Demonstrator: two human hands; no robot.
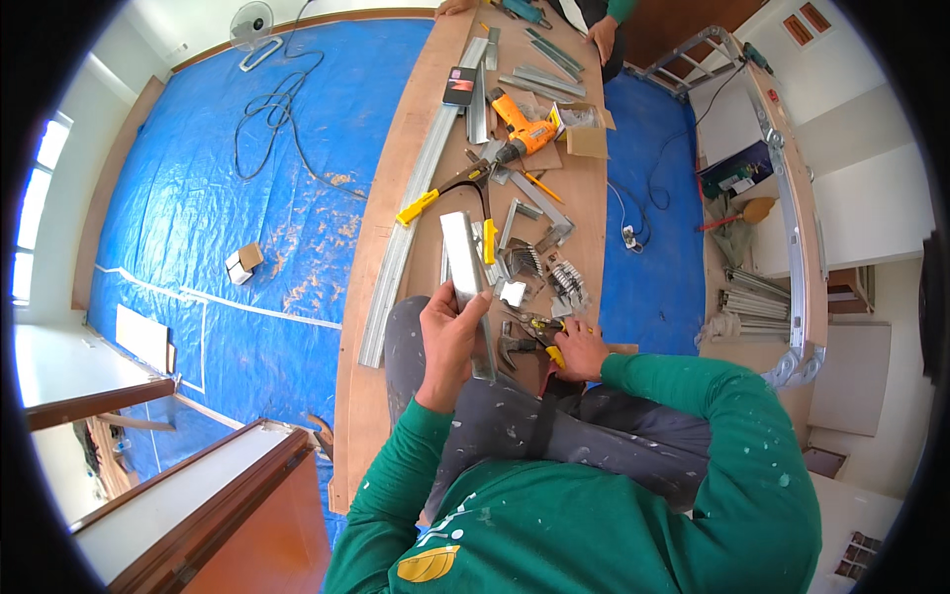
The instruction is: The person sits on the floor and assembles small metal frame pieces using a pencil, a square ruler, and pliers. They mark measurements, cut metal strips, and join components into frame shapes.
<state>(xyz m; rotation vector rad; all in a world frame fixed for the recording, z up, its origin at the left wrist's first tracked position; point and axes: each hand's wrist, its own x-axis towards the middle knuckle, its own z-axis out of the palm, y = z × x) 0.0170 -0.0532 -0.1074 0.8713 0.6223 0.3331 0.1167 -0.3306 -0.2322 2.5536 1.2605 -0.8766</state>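
Observation:
My left hand point(450, 339) is closed around a short, shiny metal channel point(459, 247), held tilted over my lap and the board. My right hand point(582, 349) is closed on yellow-handled snips point(555, 353) lying low on the board; its fingers partly cover the handles. Close beside the snips is a hammer point(515, 345), its handle mostly hidden. Bundled metal clips point(567, 285) sit just beyond my right hand. Farther off, a larger cutter with yellow grips point(420, 206) lies with its handles spread.
An orange drill point(524, 129), an open carton point(588, 139), a phone point(459, 85) and a pencil point(542, 186) lie up the board. Long metal studs point(401, 252) run along its left edge. Another person's hand point(602, 40) rests at the far end. A cable point(272, 109) crosses the blue sheet point(198, 198).

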